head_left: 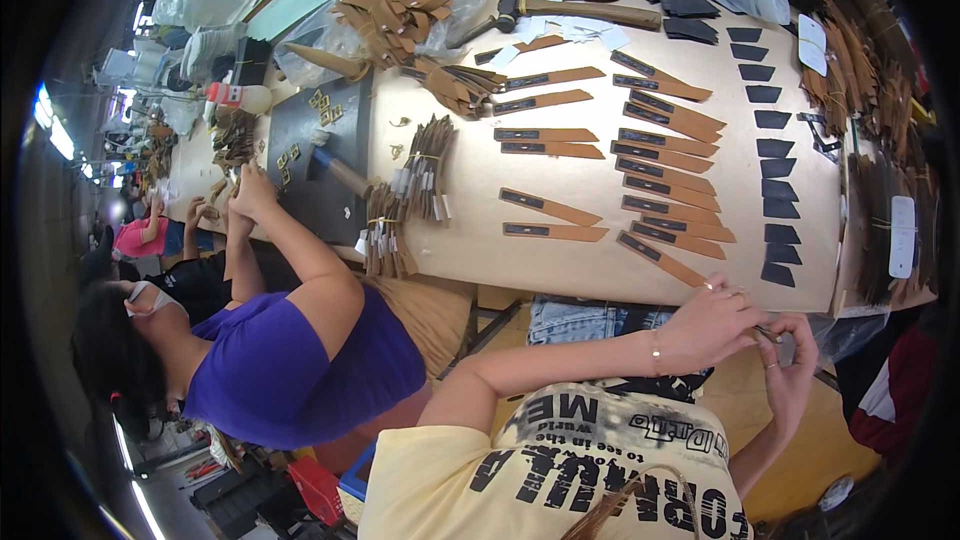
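My left hand (712,325), with a ring and a thin bracelet, pinches a small dark piece (769,334) just below the table's near edge. My right hand (792,372) meets it from the right and grips the same piece; what the piece is cannot be made out. Straight above my hands, brown leather strips with black patches (665,155) lie in rows on the pale tabletop (470,240). A column of black leather patches (775,148) runs along their right side.
A co-worker in a purple shirt (290,360) works at a dark slab (310,145) on the left. Tied bundles of strips (420,170) lie mid-table, a hammer (560,8) and a heap of brown pieces (395,0) at the far side, dark strap bundles (870,70) on the right.
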Demonstrator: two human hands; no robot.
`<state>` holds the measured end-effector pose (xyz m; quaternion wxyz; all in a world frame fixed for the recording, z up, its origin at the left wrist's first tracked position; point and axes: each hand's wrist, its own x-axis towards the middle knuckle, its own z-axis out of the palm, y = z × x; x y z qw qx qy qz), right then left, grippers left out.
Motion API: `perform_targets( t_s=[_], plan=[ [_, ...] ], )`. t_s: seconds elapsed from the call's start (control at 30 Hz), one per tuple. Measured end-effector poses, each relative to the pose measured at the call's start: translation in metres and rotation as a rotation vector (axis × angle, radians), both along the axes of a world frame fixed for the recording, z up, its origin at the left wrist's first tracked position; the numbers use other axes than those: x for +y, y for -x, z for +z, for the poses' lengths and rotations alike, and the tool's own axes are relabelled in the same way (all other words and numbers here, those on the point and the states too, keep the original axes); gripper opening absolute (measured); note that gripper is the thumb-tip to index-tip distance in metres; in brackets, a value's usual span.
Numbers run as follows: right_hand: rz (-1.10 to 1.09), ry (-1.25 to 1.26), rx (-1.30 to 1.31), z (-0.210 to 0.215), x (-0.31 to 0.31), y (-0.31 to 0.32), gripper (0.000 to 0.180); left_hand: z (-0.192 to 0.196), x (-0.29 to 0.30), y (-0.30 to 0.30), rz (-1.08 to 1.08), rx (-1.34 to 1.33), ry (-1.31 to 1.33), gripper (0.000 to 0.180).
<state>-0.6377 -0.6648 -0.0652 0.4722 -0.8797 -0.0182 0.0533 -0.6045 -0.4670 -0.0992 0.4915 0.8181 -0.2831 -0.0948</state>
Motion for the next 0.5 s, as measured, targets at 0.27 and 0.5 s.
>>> perform_targets(
  t_s=[0.27,0.5],
  plan=[
    [0.264,-0.069,-0.001,0.014,0.105,-0.046,0.026,0.021,0.140,0.016,0.477,0.524,0.198,0.027],
    [0.635,0.114,-0.418,-0.017,0.200,-0.079,0.018,-0.002,0.226,0.053,1.211,0.288,-0.128,0.024]
  ],
)
